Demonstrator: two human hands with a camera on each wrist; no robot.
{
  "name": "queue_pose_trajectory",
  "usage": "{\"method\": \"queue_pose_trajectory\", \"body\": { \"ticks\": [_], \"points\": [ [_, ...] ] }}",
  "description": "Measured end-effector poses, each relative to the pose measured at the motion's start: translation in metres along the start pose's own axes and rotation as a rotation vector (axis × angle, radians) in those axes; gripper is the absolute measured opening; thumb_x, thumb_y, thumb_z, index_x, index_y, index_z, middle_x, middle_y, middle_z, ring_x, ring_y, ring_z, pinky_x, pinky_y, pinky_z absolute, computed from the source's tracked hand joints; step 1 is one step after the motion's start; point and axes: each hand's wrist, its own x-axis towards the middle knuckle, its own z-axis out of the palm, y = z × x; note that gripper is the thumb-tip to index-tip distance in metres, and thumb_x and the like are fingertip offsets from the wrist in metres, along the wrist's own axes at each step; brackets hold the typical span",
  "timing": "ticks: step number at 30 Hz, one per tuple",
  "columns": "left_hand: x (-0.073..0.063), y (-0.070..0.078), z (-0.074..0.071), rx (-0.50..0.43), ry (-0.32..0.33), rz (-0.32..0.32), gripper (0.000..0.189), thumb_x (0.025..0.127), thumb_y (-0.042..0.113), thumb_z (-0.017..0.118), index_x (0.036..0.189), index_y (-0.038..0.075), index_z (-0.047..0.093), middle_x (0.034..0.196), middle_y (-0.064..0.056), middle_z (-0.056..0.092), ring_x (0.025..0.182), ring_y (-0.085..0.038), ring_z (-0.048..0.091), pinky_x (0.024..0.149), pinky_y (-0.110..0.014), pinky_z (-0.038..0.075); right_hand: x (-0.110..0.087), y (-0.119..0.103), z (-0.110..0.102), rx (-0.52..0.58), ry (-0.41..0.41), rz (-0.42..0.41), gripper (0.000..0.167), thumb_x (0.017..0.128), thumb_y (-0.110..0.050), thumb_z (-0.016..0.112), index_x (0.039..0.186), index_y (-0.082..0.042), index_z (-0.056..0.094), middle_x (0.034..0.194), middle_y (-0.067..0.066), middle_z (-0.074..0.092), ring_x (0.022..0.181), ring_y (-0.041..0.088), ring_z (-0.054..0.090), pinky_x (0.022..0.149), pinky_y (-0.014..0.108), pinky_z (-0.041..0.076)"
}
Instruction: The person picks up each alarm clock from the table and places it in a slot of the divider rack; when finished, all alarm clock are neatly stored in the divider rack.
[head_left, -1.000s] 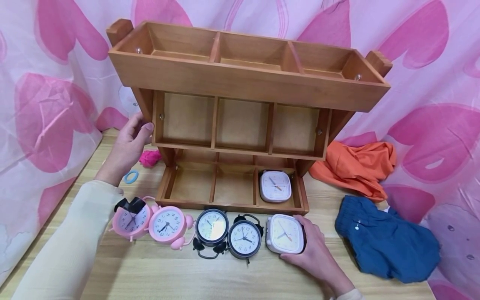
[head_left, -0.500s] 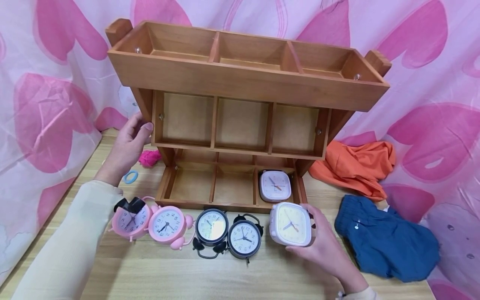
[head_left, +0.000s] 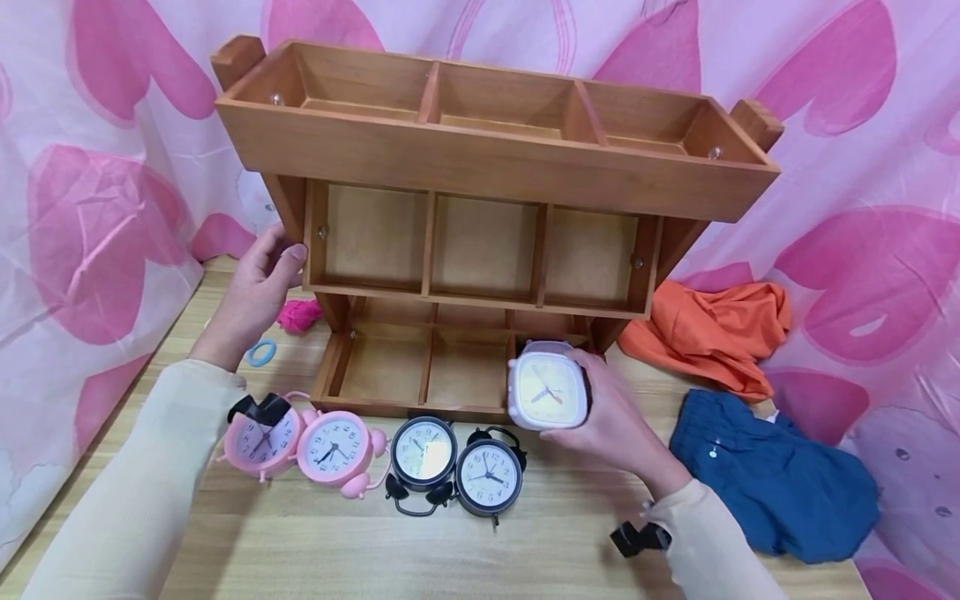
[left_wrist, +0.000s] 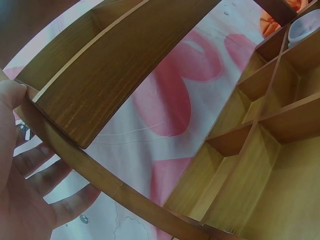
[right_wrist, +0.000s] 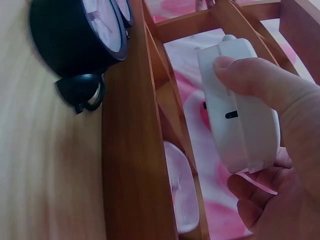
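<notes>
Pale-wood tabletop (head_left: 352, 554); right hand (head_left: 613, 417) is gripping rounded-square white plastic clock (head_left: 550, 390), four o'clock from left hand (head_left: 251, 296) holding brown wooden shelf (head_left: 487, 164).

Two white clocks (head_left: 548, 390), two pink clocks (head_left: 333, 449), two black clocks (head_left: 488, 476).

Left hand (head_left: 251, 296) and right hand (head_left: 617, 417) grip, arms (head_left: 142, 483) extended forward.

Left sleeve (head_left: 146, 483) and right sleeve (head_left: 716, 546): long, plain, off-white, down to the wrist. Angular black piece (head_left: 258, 410) juts out by left cuff (head_left: 221, 380), black block (head_left: 637, 540) by right cuff (head_left: 678, 504). Hands (head_left: 251, 296) bare.
</notes>
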Motion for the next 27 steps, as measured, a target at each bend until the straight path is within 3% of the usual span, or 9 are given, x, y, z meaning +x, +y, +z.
{"method": "queue_pose_trajectory", "body": {
  "ticks": [9,15,23,27],
  "points": [
    [0.0,0.0,-0.001,0.01,-0.002,0.0,0.049,0.105,0.037,0.043,0.152,0.024,0.035,0.138,-0.009,0.049,0.119,-0.009,0.05,0.087,-0.009,0.048,0.041,-0.011,0.021,-0.009,-0.11,-0.028,0.103,0.059,-0.042,0.093,0.142,-0.012,0.04,0.133,0.007,0.052,0.118,0.024,0.048,0.103,0.052,0.035],
    [0.0,0.0,0.0,-0.001,-0.006,-0.003,0.049,0.105,0.036,0.043,0.152,0.025,0.036,0.139,-0.009,0.048,0.121,-0.011,0.05,0.088,-0.01,0.049,0.065,-0.019,0.037,-0.077,-0.165,-0.082,0.102,0.058,-0.046,0.092,0.14,-0.012,0.043,0.127,0.005,0.057,0.114,0.022,0.054,0.099,0.047,0.043],
    [0.0,0.002,0.0,0.028,-0.002,-0.029,0.049,0.105,0.038,0.043,0.152,0.028,0.034,0.141,-0.009,0.047,0.122,-0.012,0.049,0.087,-0.01,0.048,0.09,-0.028,0.06,-0.195,-0.256,0.002,0.108,0.059,-0.051,0.09,0.143,-0.008,0.039,0.136,0.012,0.053,0.127,0.035,0.047,0.108,0.055,0.034],
    [0.0,0.002,0.0,0.034,-0.002,-0.033,0.049,0.105,0.038,0.042,0.152,0.028,0.034,0.142,-0.009,0.046,0.122,-0.013,0.048,0.087,-0.01,0.048,0.096,-0.026,0.069,-0.26,-0.296,0.028,0.106,0.059,-0.053,0.089,0.143,-0.011,0.04,0.141,0.011,0.049,0.131,0.037,0.039,0.104,0.055,0.034]
  ]
}}
